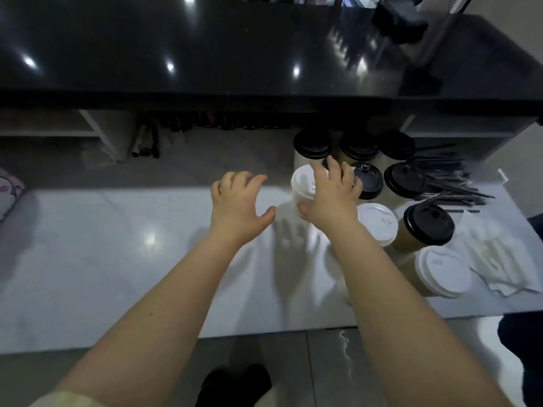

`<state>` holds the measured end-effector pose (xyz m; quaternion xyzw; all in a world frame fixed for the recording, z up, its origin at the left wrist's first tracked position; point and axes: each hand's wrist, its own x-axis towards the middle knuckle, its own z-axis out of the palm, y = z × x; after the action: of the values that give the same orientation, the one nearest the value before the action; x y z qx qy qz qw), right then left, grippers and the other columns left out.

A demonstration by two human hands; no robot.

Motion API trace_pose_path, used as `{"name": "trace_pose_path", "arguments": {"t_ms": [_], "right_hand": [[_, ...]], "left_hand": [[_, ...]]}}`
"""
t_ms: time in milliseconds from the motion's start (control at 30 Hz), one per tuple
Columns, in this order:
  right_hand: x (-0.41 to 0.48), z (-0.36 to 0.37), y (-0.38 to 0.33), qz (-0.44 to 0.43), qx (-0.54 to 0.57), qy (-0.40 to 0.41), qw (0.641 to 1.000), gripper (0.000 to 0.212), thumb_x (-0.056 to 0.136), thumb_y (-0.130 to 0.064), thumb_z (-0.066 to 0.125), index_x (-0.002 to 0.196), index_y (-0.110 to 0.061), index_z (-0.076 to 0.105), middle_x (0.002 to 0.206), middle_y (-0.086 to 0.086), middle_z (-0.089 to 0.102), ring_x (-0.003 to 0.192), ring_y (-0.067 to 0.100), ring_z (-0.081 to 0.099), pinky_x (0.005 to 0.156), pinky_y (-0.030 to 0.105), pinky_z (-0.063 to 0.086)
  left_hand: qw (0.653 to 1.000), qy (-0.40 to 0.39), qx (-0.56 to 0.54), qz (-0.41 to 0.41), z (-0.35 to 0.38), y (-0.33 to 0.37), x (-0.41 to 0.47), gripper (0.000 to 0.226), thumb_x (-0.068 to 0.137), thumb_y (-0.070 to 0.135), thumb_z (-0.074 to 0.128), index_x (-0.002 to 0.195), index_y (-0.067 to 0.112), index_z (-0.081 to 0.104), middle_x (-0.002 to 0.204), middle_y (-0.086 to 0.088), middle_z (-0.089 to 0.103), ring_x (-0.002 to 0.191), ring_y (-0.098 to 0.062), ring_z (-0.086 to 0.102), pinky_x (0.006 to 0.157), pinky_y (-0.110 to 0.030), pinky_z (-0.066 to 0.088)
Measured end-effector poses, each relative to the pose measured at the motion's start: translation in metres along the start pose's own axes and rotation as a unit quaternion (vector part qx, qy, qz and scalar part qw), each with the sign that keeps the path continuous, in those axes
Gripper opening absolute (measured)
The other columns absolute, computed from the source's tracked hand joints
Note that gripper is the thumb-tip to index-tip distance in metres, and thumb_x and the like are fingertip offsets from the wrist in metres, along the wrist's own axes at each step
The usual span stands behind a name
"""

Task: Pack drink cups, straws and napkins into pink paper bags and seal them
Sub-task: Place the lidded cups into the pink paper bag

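R hand (330,198) on cup (302,180), black-lids (313,142) behind

Dim indoor scene, light from overhead. Small bright glare spots on black upper worktop (205,54); one softer reflection on white lower worktop (88,259). Soft overlapping shadows of left hand (235,201) and right hand (332,198) fall on white surface. Slight motion blur on fingers (335,168) and on white-lidded cup (302,180) gripped by right hand. Recess under black top murky. Wide-angle bending at frame edges.

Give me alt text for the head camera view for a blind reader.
The right hand grips a white-lidded cup at a white counter; the left hand hovers open beside it. More lidded cups, black straws and napkins lie rightward.
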<state>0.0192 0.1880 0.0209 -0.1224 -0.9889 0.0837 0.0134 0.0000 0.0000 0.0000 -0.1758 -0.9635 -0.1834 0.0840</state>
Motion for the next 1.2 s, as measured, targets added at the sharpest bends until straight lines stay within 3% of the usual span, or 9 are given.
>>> {"name": "trace_pose_path", "arguments": {"t_ms": [133, 267, 467, 600, 767, 933, 1200], "right_hand": [[0.020, 0.003, -0.006, 0.015, -0.066, -0.054, 0.996, 0.086, 0.077, -0.041, 0.068, 0.145, -0.019, 0.020, 0.147, 0.016, 0.027, 0.142, 0.038, 0.011, 0.112, 0.055, 0.012], [0.015, 0.009, -0.017, -0.035, -0.048, -0.020, 0.998, 0.083, 0.070, -0.042, 0.071, 0.137, -0.017, 0.030, 0.130, 0.013, 0.038, 0.121, 0.035, 0.031, 0.102, 0.045, 0.025], [-0.005, 0.012, -0.062, -0.091, 0.185, -0.073, 0.976, 0.105, 0.070, -0.037, 0.076, 0.151, -0.021, 0.011, 0.141, 0.006, 0.018, 0.127, 0.026, 0.023, 0.100, 0.034, 0.033], [-0.010, 0.004, -0.112, -0.174, 0.225, -0.069, 0.956, 0.097, 0.069, -0.034, 0.076, 0.148, -0.025, 0.020, 0.142, -0.003, 0.015, 0.128, 0.022, 0.022, 0.104, 0.033, 0.031], [-0.020, -0.007, -0.192, -0.278, 0.242, -0.062, 0.928, 0.099, 0.074, -0.038, 0.077, 0.151, -0.028, 0.016, 0.147, -0.007, 0.019, 0.127, 0.015, 0.019, 0.105, 0.030, 0.026], [-0.036, -0.015, -0.272, -0.353, 0.277, -0.044, 0.893, 0.084, 0.072, -0.034, 0.079, 0.138, -0.046, 0.028, 0.144, -0.010, 0.023, 0.126, 0.015, 0.022, 0.103, 0.034, 0.033], [-0.048, -0.024, -0.402, -0.363, 0.340, -0.030, 0.867, 0.077, 0.072, -0.031, 0.078, 0.136, -0.044, 0.038, 0.143, -0.012, 0.026, 0.130, 0.016, 0.025, 0.105, 0.040, 0.036]], "left_hand": [[0.997, 0.046, -0.019, 0.067, 0.000, -0.008, -0.004, 0.054, 0.073, 0.042, 0.076, 0.121, 0.021, 0.066, 0.120, -0.001, 0.062, 0.120, -0.033, 0.049, 0.098, -0.045, 0.034], [0.992, 0.098, -0.018, 0.072, -0.005, -0.026, -0.006, 0.050, 0.071, 0.039, 0.077, 0.116, 0.019, 0.069, 0.116, -0.001, 0.065, 0.119, -0.033, 0.052, 0.097, -0.044, 0.035], [0.995, 0.102, -0.005, -0.018, -0.033, -0.070, -0.019, 0.054, 0.072, 0.044, 0.070, 0.120, 0.019, 0.067, 0.118, -0.001, 0.063, 0.118, -0.031, 0.051, 0.097, -0.044, 0.035], [0.985, 0.142, 0.031, -0.091, -0.064, -0.113, -0.040, 0.052, 0.072, 0.043, 0.069, 0.118, 0.018, 0.068, 0.115, -0.003, 0.065, 0.112, -0.032, 0.055, 0.092, -0.045, 0.038], [0.958, 0.205, 0.080, -0.186, -0.111, -0.163, -0.073, 0.050, 0.075, 0.044, 0.066, 0.117, 0.018, 0.068, 0.117, -0.004, 0.064, 0.112, -0.033, 0.054, 0.090, -0.047, 0.041], [0.930, 0.244, 0.101, -0.256, -0.164, -0.216, -0.106, 0.048, 0.080, 0.044, 0.068, 0.122, 0.020, 0.065, 0.123, -0.003, 0.060, 0.119, -0.033, 0.047, 0.097, -0.048, 0.037], [0.920, 0.276, 0.135, -0.241, -0.238, -0.295, -0.140, 0.040, 0.079, 0.027, 0.070, 0.118, 0.017, 0.066, 0.121, -0.007, 0.060, 0.118, -0.035, 0.048, 0.098, -0.047, 0.033]]}}
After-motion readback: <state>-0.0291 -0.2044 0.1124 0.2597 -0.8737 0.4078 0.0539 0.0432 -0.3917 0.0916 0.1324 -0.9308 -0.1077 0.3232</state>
